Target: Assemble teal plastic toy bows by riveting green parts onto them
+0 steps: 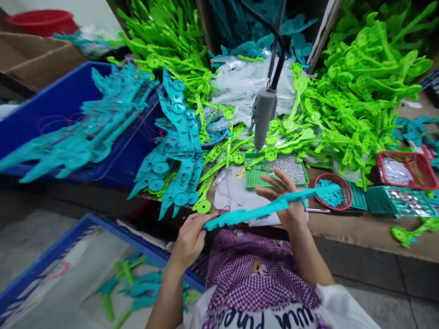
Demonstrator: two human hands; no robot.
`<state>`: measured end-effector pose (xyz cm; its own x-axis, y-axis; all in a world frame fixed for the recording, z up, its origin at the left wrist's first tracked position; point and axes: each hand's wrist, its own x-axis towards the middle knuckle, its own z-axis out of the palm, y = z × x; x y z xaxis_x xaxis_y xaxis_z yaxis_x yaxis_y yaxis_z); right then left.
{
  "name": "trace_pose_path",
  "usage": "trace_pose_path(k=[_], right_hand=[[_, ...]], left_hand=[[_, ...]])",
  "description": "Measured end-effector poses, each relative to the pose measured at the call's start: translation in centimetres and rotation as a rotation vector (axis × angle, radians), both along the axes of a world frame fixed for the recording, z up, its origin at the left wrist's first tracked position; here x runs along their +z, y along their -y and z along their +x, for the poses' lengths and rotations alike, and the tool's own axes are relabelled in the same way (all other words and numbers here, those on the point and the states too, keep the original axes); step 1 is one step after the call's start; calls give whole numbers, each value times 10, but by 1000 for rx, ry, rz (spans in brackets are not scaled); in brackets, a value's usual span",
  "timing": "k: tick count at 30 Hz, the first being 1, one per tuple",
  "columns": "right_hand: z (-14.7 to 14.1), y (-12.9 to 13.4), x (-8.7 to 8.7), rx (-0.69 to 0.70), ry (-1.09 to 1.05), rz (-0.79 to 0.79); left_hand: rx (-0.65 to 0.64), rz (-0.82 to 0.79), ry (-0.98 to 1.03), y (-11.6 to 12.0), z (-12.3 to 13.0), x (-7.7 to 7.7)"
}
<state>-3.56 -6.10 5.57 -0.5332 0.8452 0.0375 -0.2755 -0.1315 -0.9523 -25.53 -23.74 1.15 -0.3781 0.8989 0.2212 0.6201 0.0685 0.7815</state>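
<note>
A long turquoise plastic part (pixel 252 212) lies slantwise across in front of my apron, its right end higher. My left hand (pixel 189 235) is closed on its left end, thumb on top. My right hand (pixel 292 214) is behind the part, fingers spread toward the bench; the part crosses in front of its palm, and whether they touch I cannot tell. Beyond the right hand is a green mesh tray (pixel 252 178) of small silvery pieces, probably screws. A grey electric screwdriver (pixel 265 116) hangs above that tray.
Turquoise parts with thin red wires (pixel 181 151) are stacked at the left, beside a blue bin (pixel 44 109). Heaps of lime-green parts (pixel 360 91) fill the back. Right are a red basket (pixel 350 194) of small blue pieces and a black-handled screwdriver (pixel 346 212). A blue crate (pixel 37 281) sits lower left.
</note>
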Motion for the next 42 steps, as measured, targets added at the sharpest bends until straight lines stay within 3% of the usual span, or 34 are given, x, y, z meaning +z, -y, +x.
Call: trace_pose_path(k=[3,5,9,11,13,15,16,20,23,27,31,36,39,42], right_hand=[[40,23,0,-220,-43,-119],[62,33,-2,-368,-66,-177],[81,22,-4,-644,-223,-267],[87,12,-4,-711,-311,-308],[97,6,-7,-741,-365,-323],[108,6,-14,-757,-371,-306],[112,8,-18,-756,-360,-297],[110,14,-35,-720,-295,-269],[102,12,-38,-712,-271,-268],[103,6,-37,-731,-312,-391],[91,7,-44,-601,-262,-591],[63,11,-56,-468,-216,-709],[62,15,-58,-479,-218,-703],[66,21,-56,-525,-224,-726]], left_hand=[[-136,77,-207,-19,5,22],[-129,148,-293,-36,10,41],[59,339,-307,-76,18,76],[181,526,-210,-92,22,83],[335,673,-112,-100,23,78],[391,637,-94,-104,21,62],[347,546,-122,-108,17,50],[-27,124,-305,-134,-5,-1],[-202,-45,-297,-156,-27,-21],[-334,-197,-386,-164,-55,-11],[-370,-308,-620,-164,-70,11],[10,-420,-759,-177,-59,12],[122,-453,-669,-184,-51,9],[224,-338,-488,-187,-55,16]])
